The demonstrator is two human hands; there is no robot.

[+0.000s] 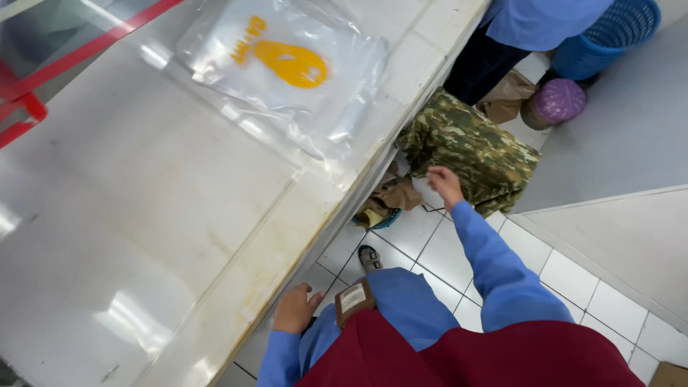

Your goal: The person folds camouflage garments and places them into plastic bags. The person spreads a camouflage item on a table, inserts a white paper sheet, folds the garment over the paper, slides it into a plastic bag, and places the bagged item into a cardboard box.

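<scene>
My right hand (445, 184) reaches down toward the floor, fingers loosely curled with nothing in them, just above a camouflage-patterned bundle (473, 149) lying on the white tiles. My left hand (294, 309) rests against the front edge of the white worktable (129, 215), fingers bent, holding nothing that I can see. A clear plastic bag with a yellow print (283, 61) lies flat on the far part of the tabletop. Both my sleeves are blue, over a dark red garment.
Brown paper bags (390, 195) sit under the table edge. Another person in blue (530, 25) stands at the top, beside a blue plastic basket (609, 36) and a purple ball-shaped thing (559, 100). Red bars (43, 79) cross the top left.
</scene>
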